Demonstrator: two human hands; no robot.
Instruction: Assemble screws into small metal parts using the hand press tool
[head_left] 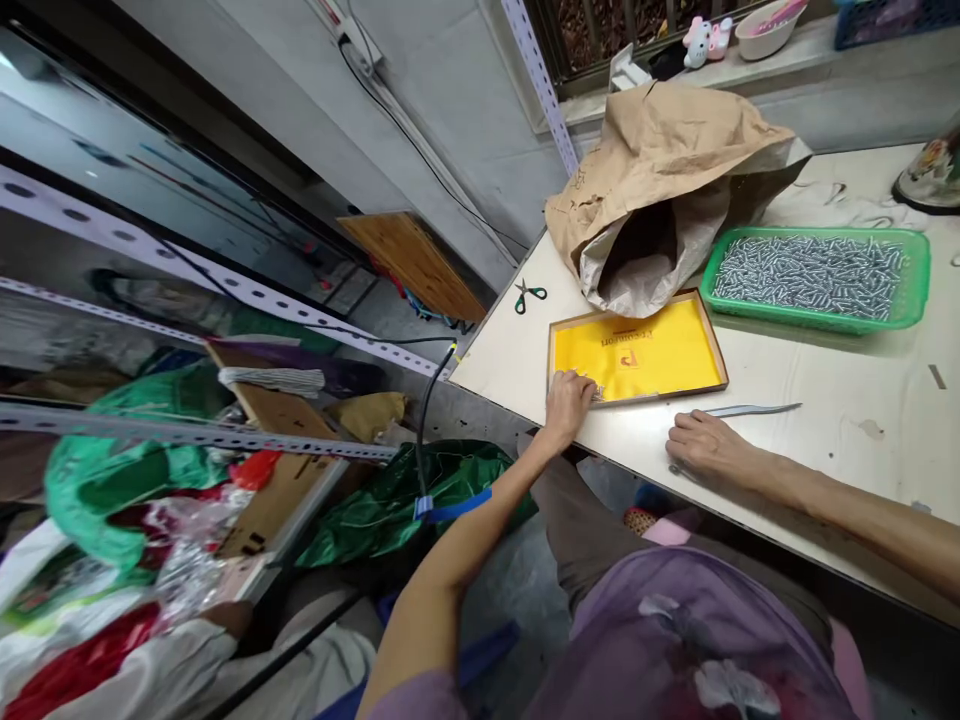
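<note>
My left hand [568, 405] reaches over the near left corner of a shallow tray [721, 383] lined with yellow printed material [671, 352]. Its fingers are curled down among a few small metal pieces [598, 393]; whether any are pinched is hidden. My right hand [701, 442] rests closed on the table by the front edge. A slim grey metal tool [757, 410] lies just beyond its knuckles, pointing right. A small dark end shows below the curled fingers, but what they hold cannot be made out.
A green plastic basket [919, 290] full of small silver screw-like pieces [810, 275] stands behind right. Behind the tray slumps an open brown paper sack [660, 150]. Green-handled scissors [529, 294] lie on the table [502, 350]. Perforated metal shelving [360, 345] and bags crowd the left; another person's clothed leg shows lower left.
</note>
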